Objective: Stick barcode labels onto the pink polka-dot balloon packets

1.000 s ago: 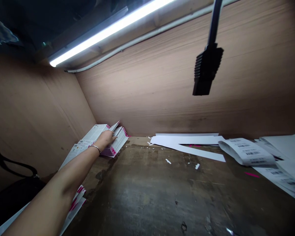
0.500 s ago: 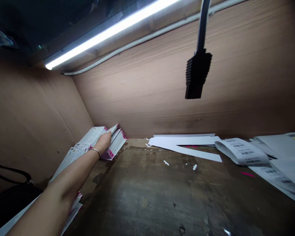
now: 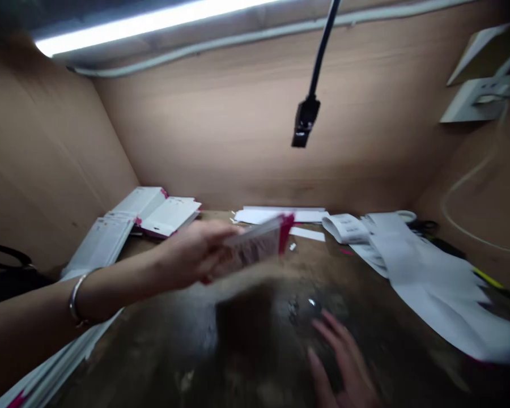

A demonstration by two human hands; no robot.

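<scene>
Left grip [image 3: 191, 255] is clenched around a thin bundle of printed leaflets [image 3: 255, 243], its fingers wrapped under and around the near end. The bundle's magenta-marked edge sticks out past the fingertips, tilted up and to the right. The bundle is held in the air over the middle of the surface [image 3: 161, 340], near the back, and is blurred, so its print can't be read. A metal bangle [image 3: 74, 300] sits on that wrist.

Right grip [image 3: 340, 362] is released, with its fingers [image 3: 327, 334] spread and empty at the bottom of the view. It is blurred, and whether it touches the surface can't be told.

Stacks of white leaflets with magenta edges [image 3: 170, 215] lie in the back left corner, just beside the left grip's bundle, and a longer row [image 3: 102, 243] runs along the left wall. More leaflets [image 3: 55, 368] lie under the forearm. Toward the back are white paper strips [image 3: 280, 214]. To the right, a curl of barcode labels [image 3: 344, 228] lies next to a wide white sheet [image 3: 433, 283]. A black lamp head [image 3: 305, 122] hangs in front of the brown board wall [image 3: 238, 130].
</scene>
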